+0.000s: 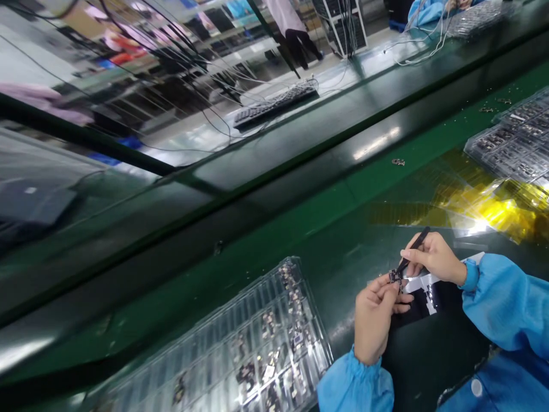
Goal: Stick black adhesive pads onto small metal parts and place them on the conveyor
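My left hand [377, 312] pinches a small dark electronic part [394, 276] between thumb and fingers; its exact kind is too small to make out. In my right hand [433, 257] is a pair of black tweezers [417, 241], slanting down to the left, with the tips at the small part. Below both hands lies a black sheet [414, 312] with white and silvery pieces on it. To the left of my left hand is a clear plastic tray [315, 320] with small electronic parts in its compartments.
Yellow film strips [493, 209] lie at the right, beyond my right hand. Another clear tray [484, 149] of parts is behind them. A small metal piece [398, 162] rests on the green surface. A dark raised rail [274, 154] crosses the view diagonally. A co-worker's blue sleeve [424, 12] shows at the top.
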The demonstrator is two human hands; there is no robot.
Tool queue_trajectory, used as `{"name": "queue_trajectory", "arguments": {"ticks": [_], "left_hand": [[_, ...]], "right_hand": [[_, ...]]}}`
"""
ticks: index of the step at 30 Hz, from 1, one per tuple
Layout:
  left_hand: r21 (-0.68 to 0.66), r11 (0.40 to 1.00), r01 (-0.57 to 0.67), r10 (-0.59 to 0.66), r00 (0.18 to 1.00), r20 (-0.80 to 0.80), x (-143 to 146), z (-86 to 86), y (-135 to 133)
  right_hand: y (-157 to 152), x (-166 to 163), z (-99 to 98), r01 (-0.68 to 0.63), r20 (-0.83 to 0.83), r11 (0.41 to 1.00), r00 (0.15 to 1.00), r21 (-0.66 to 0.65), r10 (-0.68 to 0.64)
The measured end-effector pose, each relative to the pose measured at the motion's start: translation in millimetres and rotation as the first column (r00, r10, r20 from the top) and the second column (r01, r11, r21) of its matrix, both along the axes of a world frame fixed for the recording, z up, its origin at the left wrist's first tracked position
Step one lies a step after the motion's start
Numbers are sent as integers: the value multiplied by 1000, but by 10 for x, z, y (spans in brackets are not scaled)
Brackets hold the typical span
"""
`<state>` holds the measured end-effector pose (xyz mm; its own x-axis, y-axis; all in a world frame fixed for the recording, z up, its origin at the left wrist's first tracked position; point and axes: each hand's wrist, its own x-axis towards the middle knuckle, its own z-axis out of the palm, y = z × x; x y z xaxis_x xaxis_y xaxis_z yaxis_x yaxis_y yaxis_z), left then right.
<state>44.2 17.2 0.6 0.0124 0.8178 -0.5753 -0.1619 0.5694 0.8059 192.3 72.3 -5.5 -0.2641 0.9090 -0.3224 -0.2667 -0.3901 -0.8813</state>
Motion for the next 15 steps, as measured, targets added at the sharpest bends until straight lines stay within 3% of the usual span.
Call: {"name": "queue_trajectory", "arguments": {"ticks": [15], "left_hand": [[3,1000,22,-22,999,-25,14,3,5]], "right_hand": [[-2,11,-2,-27,33,999,999,20,26]]}}
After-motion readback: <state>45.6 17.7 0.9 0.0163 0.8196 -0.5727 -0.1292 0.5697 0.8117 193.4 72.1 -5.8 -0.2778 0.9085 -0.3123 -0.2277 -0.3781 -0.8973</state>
